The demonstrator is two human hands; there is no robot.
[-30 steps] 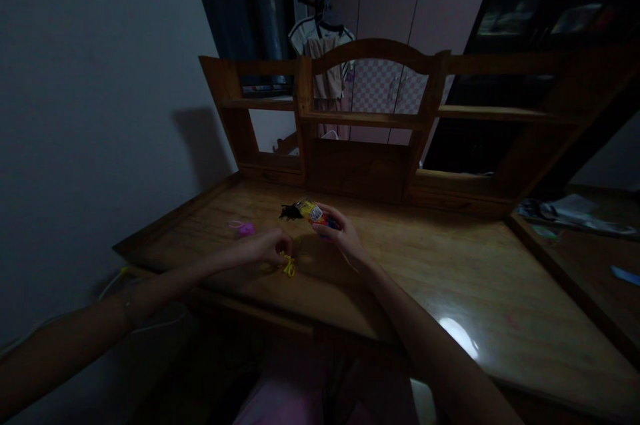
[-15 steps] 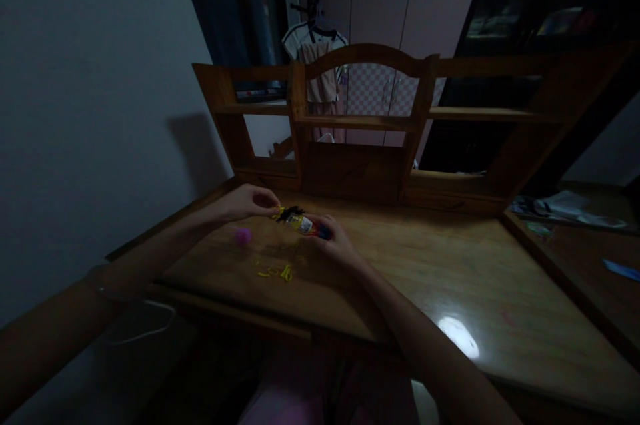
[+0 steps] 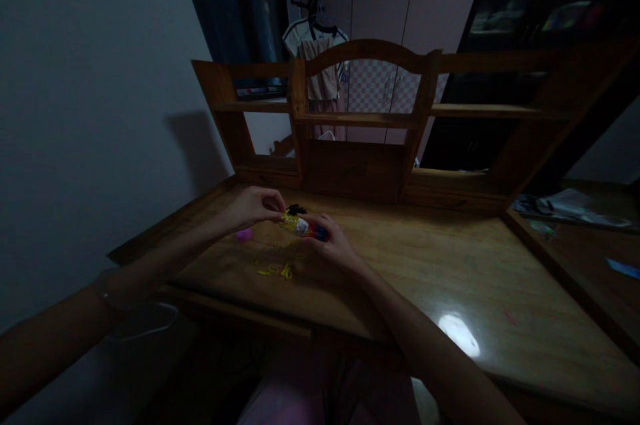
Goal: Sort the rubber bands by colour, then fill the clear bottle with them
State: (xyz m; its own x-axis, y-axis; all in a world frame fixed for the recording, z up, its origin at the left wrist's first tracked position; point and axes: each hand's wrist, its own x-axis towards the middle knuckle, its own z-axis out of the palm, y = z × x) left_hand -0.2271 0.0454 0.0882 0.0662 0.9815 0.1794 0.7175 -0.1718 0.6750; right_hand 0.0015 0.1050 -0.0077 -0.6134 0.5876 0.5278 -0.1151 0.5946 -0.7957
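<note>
My right hand [image 3: 333, 242] is wrapped round a small clear bottle [image 3: 301, 227] with a white label, tilted with its mouth toward the left. Inside it show yellow, red and blue layers that look like rubber bands. At the mouth, my left hand [image 3: 260, 205] is closed in a pinch on yellow rubber bands [image 3: 286, 217]. A clump of black bands [image 3: 296, 209] sticks out beside the fingertips. Below the hands, loose yellow rubber bands [image 3: 286, 272] lie on the wooden desk [image 3: 425, 265]. A purple-pink cap-like piece [image 3: 243, 234] rests under my left wrist.
A wooden shelf unit [image 3: 357, 121] stands along the desk's back edge. The wall [image 3: 125, 78] rises at the left. Papers [image 3: 570, 204] and a blue flat item [image 3: 623, 268] lie on a surface at the far right. A bright light reflection shows on the desk's right front.
My left hand has moved slightly right, closer to the bottle's mouth. The black clump now sits behind the fingertips, and more yellow shows at the mouth. My right hand keeps its hold.
</note>
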